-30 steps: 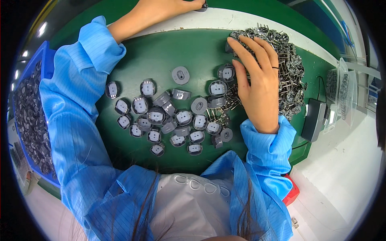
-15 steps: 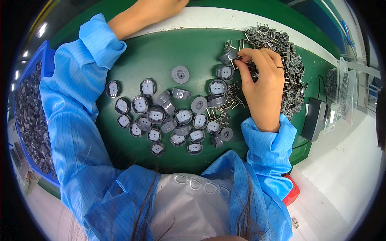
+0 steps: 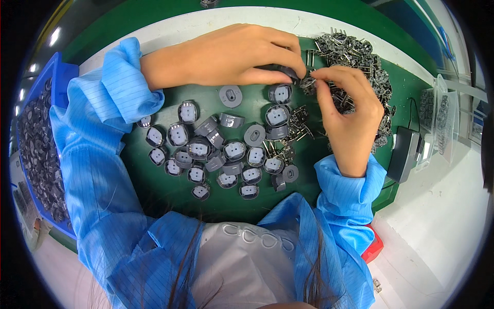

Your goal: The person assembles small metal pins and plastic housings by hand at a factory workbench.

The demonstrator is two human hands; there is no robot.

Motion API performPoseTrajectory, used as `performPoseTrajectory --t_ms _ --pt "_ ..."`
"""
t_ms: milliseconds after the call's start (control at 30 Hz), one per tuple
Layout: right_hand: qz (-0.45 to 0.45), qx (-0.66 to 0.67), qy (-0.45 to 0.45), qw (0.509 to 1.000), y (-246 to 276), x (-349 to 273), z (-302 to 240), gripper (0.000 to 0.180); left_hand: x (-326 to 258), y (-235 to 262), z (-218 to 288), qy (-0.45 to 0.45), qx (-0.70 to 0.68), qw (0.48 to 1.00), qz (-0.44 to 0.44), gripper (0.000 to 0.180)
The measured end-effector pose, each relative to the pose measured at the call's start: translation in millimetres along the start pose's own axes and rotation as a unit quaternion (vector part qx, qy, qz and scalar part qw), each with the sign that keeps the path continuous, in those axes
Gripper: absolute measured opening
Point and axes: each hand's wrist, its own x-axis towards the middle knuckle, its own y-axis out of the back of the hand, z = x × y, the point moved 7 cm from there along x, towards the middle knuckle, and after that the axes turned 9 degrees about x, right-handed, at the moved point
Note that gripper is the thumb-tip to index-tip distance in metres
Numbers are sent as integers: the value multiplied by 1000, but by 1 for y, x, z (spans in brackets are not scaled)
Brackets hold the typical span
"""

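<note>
My left hand (image 3: 247, 55) reaches across the back of the green mat, thumb and fingers closed around a dark grey plastic housing (image 3: 278, 68), mostly hidden by the fingers. Close beside it, my right hand (image 3: 354, 105) pinches a small part with metal pins (image 3: 309, 84), right at the housing's side; whether the two touch I cannot tell. Below my hands lie several round grey housings, many with light grey inserts (image 3: 234, 150) facing up. Next to my right hand rises a heap of pinned metal parts (image 3: 378, 85), with a smaller cluster (image 3: 298, 123) nearer the middle.
A blue bin (image 3: 59, 87) full of dark parts stands at the left. A white ledge (image 3: 175, 33) borders the mat at the back, and a round part (image 3: 209, 3) sits beyond it. At right are a black box (image 3: 403, 154) with a cable and clear containers (image 3: 443, 116).
My left hand has come from beyond the white ledge down to the right and closed on a grey housing. My right hand has shifted slightly right, still pinching. A part now shows beyond the ledge.
</note>
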Motion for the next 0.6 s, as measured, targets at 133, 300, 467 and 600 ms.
performPoseTrajectory --t_ms 133,300,467,600 --pt "8 46 -97 994 3 -1 9 24 2 -5 -10 146 -68 978 -129 21" --pt "54 76 -52 994 9 0 1 27 -4 -5 -17 250 -303 920 -18 15" --pt "-8 98 -46 994 9 0 -4 23 -1 -4 -11 206 -383 899 54 19" --pt "49 116 -57 990 5 0 -1 23 -6 -8 -11 262 -376 888 -24 28"
